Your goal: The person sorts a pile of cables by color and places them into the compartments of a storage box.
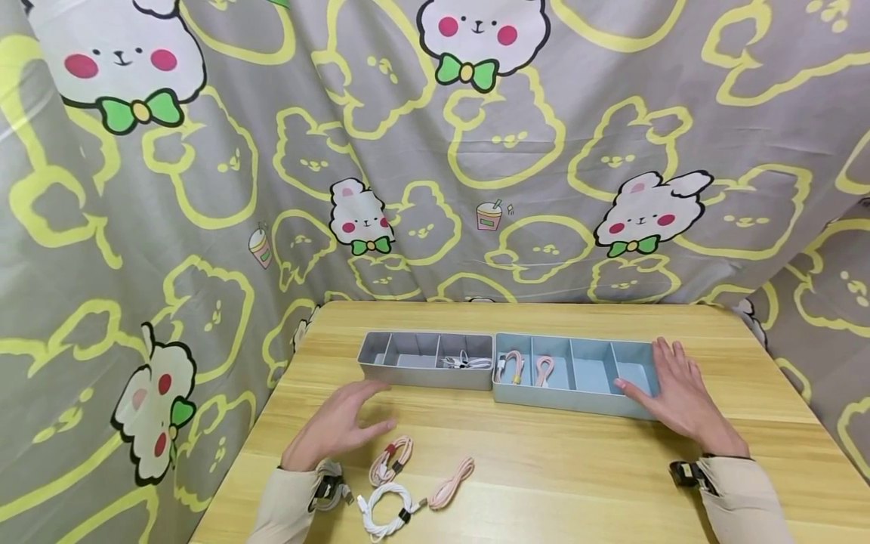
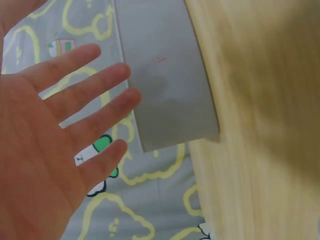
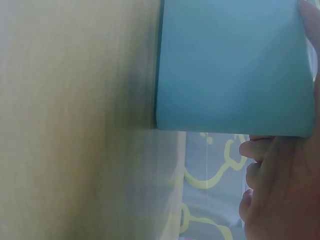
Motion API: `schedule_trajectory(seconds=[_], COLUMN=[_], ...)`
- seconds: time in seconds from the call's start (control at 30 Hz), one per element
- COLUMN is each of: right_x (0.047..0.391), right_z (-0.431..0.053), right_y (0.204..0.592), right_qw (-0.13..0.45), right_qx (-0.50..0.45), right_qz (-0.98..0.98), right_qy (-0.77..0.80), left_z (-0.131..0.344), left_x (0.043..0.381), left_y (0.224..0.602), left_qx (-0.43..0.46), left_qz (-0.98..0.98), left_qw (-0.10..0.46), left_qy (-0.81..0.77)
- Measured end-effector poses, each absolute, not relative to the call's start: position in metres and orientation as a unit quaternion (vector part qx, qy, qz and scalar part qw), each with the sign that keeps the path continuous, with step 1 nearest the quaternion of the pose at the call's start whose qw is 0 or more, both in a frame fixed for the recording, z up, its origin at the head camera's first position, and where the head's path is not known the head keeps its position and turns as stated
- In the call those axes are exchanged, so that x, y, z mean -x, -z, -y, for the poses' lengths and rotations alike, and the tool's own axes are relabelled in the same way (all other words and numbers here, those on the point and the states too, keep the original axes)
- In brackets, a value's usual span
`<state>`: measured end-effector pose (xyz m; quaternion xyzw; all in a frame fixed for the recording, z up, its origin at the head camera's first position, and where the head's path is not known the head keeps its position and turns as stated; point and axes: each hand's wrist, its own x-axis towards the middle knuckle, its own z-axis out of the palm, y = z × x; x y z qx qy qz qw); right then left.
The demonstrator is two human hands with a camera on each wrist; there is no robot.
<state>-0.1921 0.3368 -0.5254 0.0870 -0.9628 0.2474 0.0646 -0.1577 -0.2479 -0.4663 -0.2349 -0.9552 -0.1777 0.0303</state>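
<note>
My right hand (image 1: pixel 686 393) holds the right end of a light-blue divided box (image 1: pixel 564 400), thumb over its near rim and fingers along the outside of the end wall. A pink cable (image 1: pixel 544 372) and a pink-and-white cable (image 1: pixel 514 368) lie in its left compartments. To its left stands a grey divided box (image 1: pixel 421 375), with white cables (image 1: pixel 465 361) in the right compartment. My left hand (image 1: pixel 343 421) hovers in front of that box's left end, holding nothing, fingers spread. The grey wall (image 2: pixel 167 75) is just beyond its fingertips in the left wrist view.
On the near table (image 1: pixel 557 483) lie a pink cable with a red tie (image 1: pixel 391 461), a white coiled cable (image 1: pixel 385 511) and a pink cable bundle (image 1: pixel 451 483). A grey cable (image 1: pixel 331 495) is partly hidden by the left wrist. A patterned curtain (image 1: pixel 421 151) hangs behind.
</note>
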Motion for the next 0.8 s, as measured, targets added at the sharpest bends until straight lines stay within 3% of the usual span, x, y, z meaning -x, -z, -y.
schedule_trajectory(seconds=[0.8], right_x=[0.192], right_z=[-0.337], right_y=[0.527], right_qw=[0.070], right_qx=[-0.088], right_qz=[0.962], right_qy=[-0.249], left_z=[0.265], left_x=[0.132], left_y=[0.489], left_qx=[0.272], left_qz=[0.950], left_qw=[-0.058], left_qy=[0.143])
